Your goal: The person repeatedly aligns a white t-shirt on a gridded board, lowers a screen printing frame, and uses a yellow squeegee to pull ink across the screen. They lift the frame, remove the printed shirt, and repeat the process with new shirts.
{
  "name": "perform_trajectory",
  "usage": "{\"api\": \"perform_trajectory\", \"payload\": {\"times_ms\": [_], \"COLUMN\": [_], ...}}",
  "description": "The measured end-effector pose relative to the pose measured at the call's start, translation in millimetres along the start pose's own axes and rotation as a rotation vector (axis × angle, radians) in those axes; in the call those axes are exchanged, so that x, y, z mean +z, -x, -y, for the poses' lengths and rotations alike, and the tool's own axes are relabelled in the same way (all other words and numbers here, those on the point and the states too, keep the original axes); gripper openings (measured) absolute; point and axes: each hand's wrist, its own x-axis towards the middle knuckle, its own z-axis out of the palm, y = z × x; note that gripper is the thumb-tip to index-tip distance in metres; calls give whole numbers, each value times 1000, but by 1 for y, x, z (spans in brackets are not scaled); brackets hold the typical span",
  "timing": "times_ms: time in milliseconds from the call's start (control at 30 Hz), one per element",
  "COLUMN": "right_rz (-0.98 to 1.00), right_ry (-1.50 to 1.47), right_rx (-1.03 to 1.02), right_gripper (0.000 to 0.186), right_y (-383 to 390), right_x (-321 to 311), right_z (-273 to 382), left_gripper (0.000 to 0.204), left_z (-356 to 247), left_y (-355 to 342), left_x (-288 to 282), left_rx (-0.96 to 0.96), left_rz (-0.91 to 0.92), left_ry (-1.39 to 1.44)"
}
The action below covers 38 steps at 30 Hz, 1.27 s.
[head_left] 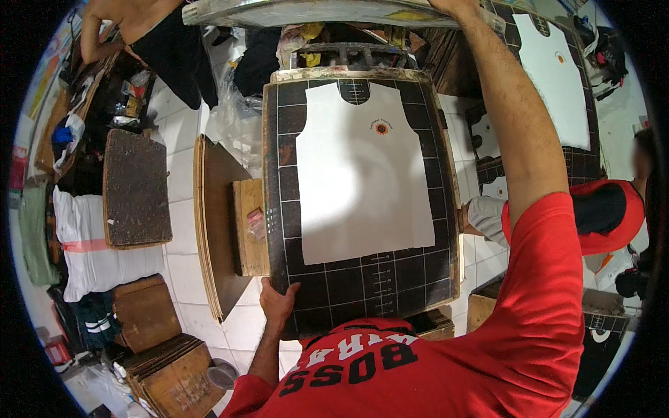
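Note:
A white shirt panel (362, 188) lies flat on a black board (348, 285) ruled with white grid lines. A small orange and dark round print (381, 129) sits at the upper right of the panel, below its neckline. At the board's near left corner, my left hand (279, 304) grips the edge, thumb over the top and fingers along the side. My right arm reaches far forward. There my right hand (454, 7), partly cut off by the picture's upper edge, holds the raised printing screen frame (348, 15) beyond the board.
More white panels (554, 80) lie on a dark board at the right. A co-worker in red (610, 216) is close on that side; another person (150, 42) stands far left. Wooden boards (216, 223) lean at the left, near a stool-like dark board (137, 188) and a white sack (104, 244).

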Motion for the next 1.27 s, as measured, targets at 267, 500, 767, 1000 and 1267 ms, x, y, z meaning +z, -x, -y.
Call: {"api": "perform_trajectory", "payload": {"times_ms": [267,500,767,1000,1267], "right_rz": [61,114,-102,291,477], "right_ry": [4,-5,-7,-93,-248], "right_rx": [-16,40,-176,-183,-159], "right_gripper": [51,52,38,25,16], "right_y": [-20,-8,156,332,322], "right_x": [-11,-14,45,103,150], "right_z": [2,4,-33,-63,-98], "left_gripper": [80,91,83,69,66], "left_z": [-5,0,-183,-206,-171], "left_y": [-29,-46,-194,-232,-216], "left_x": [11,25,-48,-11,48], "left_rx": [-79,-146,385,-447,805], "left_rz": [-52,-26,81,70,-438], "left_ry": [-111,-331,1126,1416,-273]}}
